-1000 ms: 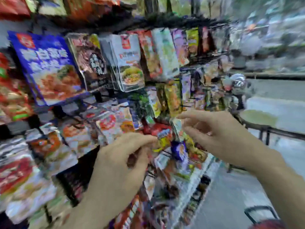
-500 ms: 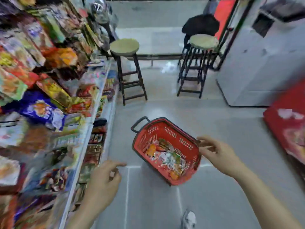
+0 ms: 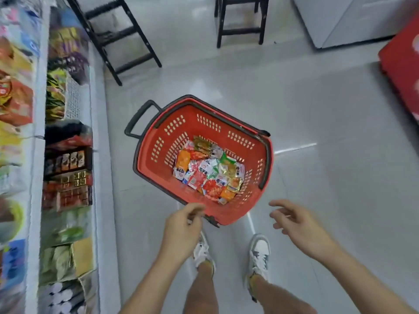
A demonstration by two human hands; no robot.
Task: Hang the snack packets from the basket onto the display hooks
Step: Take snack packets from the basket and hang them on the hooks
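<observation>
A red plastic basket (image 3: pixel 158 141) with black handles stands on the grey floor in front of my feet. Several small snack packets (image 3: pixel 208 171), red, orange, white and green, lie piled in its bottom. My left hand (image 3: pixel 181 234) hovers just before the basket's near rim, fingers loosely curled and holding nothing. My right hand (image 3: pixel 297 225) hangs to the right of the basket, fingers spread and relaxed, also empty. Along the left edge runs the snack display (image 3: pixel 15 98); its hooks are not visible from here.
White lower shelves (image 3: pixel 68 177) packed with boxed and bagged goods line the left side. Two black stools (image 3: pixel 127 39) stand beyond the basket. A white cabinet (image 3: pixel 353 17) and a red box (image 3: pixel 401 64) sit at the right. My two white sneakers (image 3: pixel 258 252) are below.
The view has swung from the hanging packets down to the floor and basket. Both hands have dropped from the display and now hover near the basket's near rim.
</observation>
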